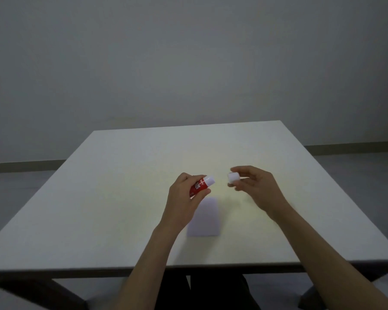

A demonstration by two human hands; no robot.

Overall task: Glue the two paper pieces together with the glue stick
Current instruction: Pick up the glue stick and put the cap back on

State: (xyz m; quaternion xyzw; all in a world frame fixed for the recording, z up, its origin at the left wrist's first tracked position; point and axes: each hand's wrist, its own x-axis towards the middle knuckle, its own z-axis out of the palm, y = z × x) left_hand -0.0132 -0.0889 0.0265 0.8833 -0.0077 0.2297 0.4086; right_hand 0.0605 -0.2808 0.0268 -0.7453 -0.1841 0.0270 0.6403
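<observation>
My left hand [184,198] grips a red glue stick [199,186] with a white tip, tilted up to the right above the table. My right hand [255,186] pinches the white cap [233,177] between thumb and fingers, a short gap to the right of the stick's tip. A pale white paper piece [205,218] lies flat on the table below and between my hands, its left edge partly hidden by my left hand and wrist. I can make out only one sheet; whether a second lies on it I cannot tell.
The white square table [121,175] stretches wide around my hands, with its near edge just above my forearms. A grey wall stands behind it and grey floor shows at both sides.
</observation>
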